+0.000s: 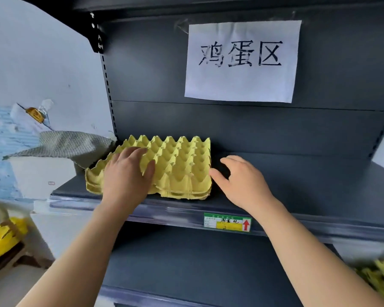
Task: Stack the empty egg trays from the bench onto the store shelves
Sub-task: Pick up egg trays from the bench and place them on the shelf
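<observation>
A dark grey metal store shelf [297,180] fills the view, its back panel carrying a taped white paper sign [242,60] with three large black characters. A green and yellow price label [227,222] with a red arrow sits on the shelf's front edge. To the left of the unit stands a pale wall, with a grey woven cloth [62,144] draped over a white box just beside the shelf end, and a yellow plastic bag [2,238] lower down.

The yellow egg trays [182,165] lie nested on the left part of the shelf, at least two by the layered front rim, though the exact count is hard to read. The left hand [129,173] rests palm-down on the near left part of the top tray, fingers spread flat over the cups rather than gripping. The right hand [242,182] hovers open just right of the stack, its thumb tip touching or nearly touching the tray's right edge, fingers loosely curved over bare shelf.

At the lower right corner, a blurred heap of more yellow trays [379,280] shows.
</observation>
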Tool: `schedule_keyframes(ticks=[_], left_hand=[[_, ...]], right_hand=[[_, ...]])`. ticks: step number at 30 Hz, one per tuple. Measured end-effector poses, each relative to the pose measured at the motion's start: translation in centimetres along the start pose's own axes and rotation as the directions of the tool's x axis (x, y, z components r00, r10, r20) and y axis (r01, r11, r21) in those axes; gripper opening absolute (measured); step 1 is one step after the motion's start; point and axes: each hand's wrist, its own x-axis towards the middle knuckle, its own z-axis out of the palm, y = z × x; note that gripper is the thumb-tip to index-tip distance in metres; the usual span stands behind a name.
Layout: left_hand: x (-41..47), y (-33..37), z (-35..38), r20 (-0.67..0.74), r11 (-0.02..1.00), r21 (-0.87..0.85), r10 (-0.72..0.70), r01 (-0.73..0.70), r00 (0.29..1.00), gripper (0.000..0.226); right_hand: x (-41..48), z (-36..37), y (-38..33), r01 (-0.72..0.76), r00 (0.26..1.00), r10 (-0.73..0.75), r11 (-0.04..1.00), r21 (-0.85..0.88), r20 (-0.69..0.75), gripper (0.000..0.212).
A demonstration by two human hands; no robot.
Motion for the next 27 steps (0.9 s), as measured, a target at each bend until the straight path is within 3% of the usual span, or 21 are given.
schedule_keyframes(ticks=[4,12,27], left_hand=[[-1.8,6.3,1.5,0.047,0.976,-0.100,0.200,-0.194,0.979,0.043],[-7.0,20.3,6.2,0.109,0.854,-0.296,0.475,-0.428,0.873,0.046],[-22.4,51.2,16.8,0.154,0.634,-0.573,0.705,-0.519,0.692,0.042]], right_hand=[[-2.9,-2.6,3.3,-0.027,1.000,0.026,0.998,-0.062,-0.013,0.048],[-11.3,-8.6,13.1,-0.187,0.981,0.176,0.970,-0.152,-0.085,0.051],[-30.6,-20.4,39.7,-0.513,0.858,0.497,0.826,-0.231,-0.129,0.040]])
